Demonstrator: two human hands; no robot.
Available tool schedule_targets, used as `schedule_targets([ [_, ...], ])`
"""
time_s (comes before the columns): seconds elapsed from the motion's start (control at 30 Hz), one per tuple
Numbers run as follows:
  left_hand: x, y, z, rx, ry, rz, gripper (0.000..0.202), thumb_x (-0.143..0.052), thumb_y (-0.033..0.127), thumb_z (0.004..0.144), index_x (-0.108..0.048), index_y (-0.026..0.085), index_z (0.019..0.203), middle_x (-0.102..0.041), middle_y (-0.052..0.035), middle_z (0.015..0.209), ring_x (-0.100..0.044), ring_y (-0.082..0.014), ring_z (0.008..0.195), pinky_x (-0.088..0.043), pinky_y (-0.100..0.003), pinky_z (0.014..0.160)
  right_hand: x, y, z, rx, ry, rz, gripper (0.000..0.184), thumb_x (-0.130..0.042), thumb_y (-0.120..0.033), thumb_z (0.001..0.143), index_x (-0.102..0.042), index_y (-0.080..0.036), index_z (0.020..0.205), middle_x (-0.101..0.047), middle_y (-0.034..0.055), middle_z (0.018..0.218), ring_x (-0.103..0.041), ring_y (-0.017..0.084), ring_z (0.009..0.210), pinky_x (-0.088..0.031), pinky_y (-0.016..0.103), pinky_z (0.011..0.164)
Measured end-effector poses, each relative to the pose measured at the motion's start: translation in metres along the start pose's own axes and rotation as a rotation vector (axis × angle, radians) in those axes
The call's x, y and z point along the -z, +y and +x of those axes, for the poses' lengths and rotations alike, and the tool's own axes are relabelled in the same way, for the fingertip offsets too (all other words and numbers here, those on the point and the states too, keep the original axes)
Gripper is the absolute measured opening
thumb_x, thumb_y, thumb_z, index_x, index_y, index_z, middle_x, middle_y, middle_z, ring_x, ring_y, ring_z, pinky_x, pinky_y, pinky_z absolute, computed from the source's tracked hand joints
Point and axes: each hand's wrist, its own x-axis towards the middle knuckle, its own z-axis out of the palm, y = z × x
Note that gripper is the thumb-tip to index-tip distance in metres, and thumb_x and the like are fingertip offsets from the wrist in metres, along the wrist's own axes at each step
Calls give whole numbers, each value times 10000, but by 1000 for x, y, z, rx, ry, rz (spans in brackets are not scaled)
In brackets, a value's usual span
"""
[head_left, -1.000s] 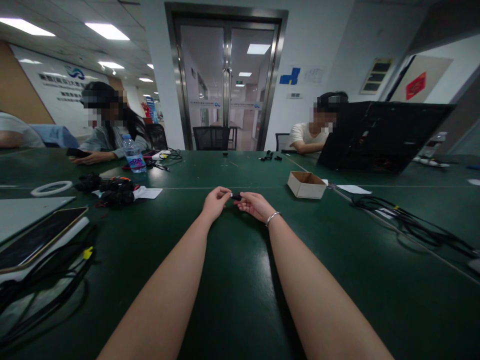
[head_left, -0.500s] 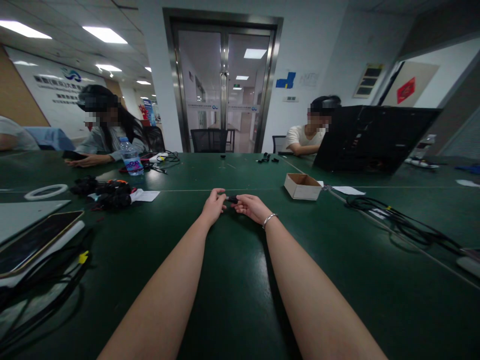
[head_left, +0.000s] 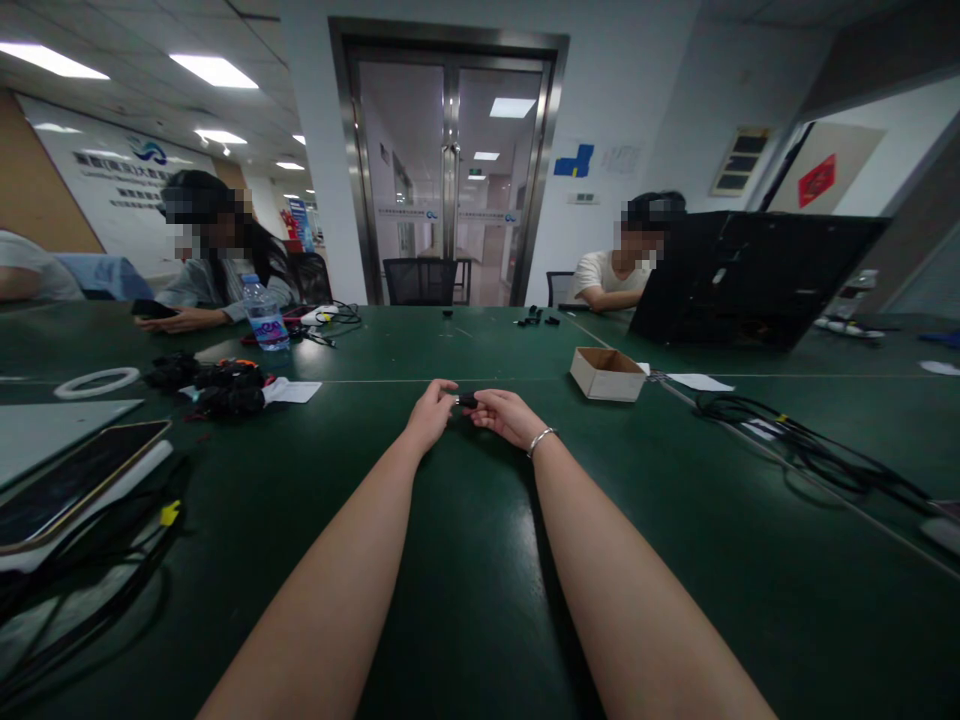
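My right hand (head_left: 504,416), with a silver bangle (head_left: 541,440) at its wrist, pinches a small black piece (head_left: 468,401) between thumb and fingertips. This piece has a shiny, metal-looking end pointing left; its exact kind is too small to make out. My left hand (head_left: 433,413) is closed at that shiny end, thumb and fingertips against it. Both hands are just above the green table (head_left: 480,560), in the middle of the view.
An open cardboard box (head_left: 609,378) stands right of my hands. Small black pieces (head_left: 534,316) lie farther back. At left are black gear (head_left: 225,385), a water bottle (head_left: 264,315) and a phone (head_left: 75,485). Cables (head_left: 806,440) and a monitor (head_left: 757,280) occupy the right. Two people sit opposite.
Both hands keep their grip with barely any movement. The shiny end shows slightly less between the left fingertips and the black part. The whole view has shifted a little.
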Motion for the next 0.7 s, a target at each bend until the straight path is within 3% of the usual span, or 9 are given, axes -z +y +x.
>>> schedule_targets([
  [0.13,0,6,-2,-11,6,-38,251,-404,312,894,-568,176,1026,-449,42,543,-441,-112,504,-322,-209,499,0,0,1,3,-7,5,107,-524,-86,902,-590,-81,818,-683,136,707,-616,101,528,-535,177,533],
  [0.27,0,11,-4,64,10,-32,292,-445,205,849,-532,180,1126,-507,33,629,-440,-99,511,-329,-206,510,0,0,1,4,-4,6,85,-548,-91,893,-591,-83,821,-682,130,700,-621,104,529,-540,180,536],
  [0.37,1,12,-4,43,0,-23,263,-429,273,882,-550,163,1088,-494,25,609,-450,-108,531,-340,-210,521,0,-1,-1,3,-16,4,79,-561,-97,888,-599,-83,820,-683,129,705,-621,103,533,-541,178,537],
  [0.47,1,12,-5,-6,-7,-8,264,-467,223,853,-557,159,1094,-498,18,637,-479,-111,584,-354,-202,540,-1,-1,-2,0,-15,4,98,-536,-82,896,-600,-84,821,-685,129,719,-620,99,537,-540,175,540],
  [0.6,1,11,-5,80,-9,-30,290,-449,255,863,-548,179,1125,-517,11,672,-463,-111,547,-335,-204,489,-1,-1,-2,1,-8,0,96,-542,-88,894,-595,-89,814,-682,127,716,-615,99,538,-541,180,542],
  [0.7,0,11,-4,66,-2,-11,279,-418,286,889,-558,174,1103,-505,13,637,-458,-110,535,-335,-201,487,0,0,-1,14,-22,0,85,-557,-95,886,-591,-95,808,-681,122,713,-607,96,530,-534,174,531],
])
